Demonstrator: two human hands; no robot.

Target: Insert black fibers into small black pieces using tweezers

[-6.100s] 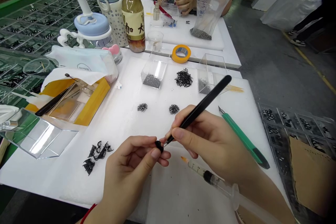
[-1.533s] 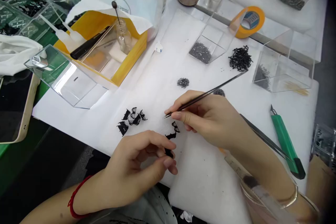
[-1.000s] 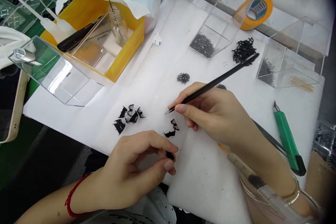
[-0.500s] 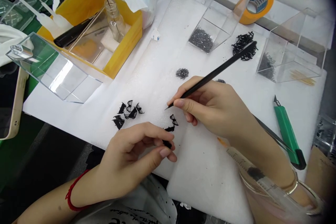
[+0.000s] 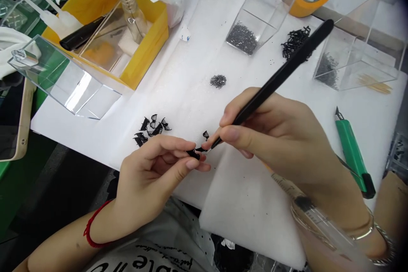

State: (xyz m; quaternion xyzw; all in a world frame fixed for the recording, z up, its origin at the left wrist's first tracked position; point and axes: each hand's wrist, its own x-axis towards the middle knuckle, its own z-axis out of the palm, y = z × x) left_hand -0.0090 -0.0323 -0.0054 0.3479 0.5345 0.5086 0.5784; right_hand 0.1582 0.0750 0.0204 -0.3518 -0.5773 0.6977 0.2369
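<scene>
Tweezers (image 5: 277, 78), black and slim, are gripped in the right hand (image 5: 280, 136), with their tip set against a small black part (image 5: 193, 153). That part is pinched between thumb and forefinger of the left hand (image 5: 153, 174), over the near edge of the white foam pad (image 5: 248, 204). More black parts (image 5: 151, 126) are scattered just to the left. A green knife (image 5: 352, 155) is laid well to the right.
</scene>
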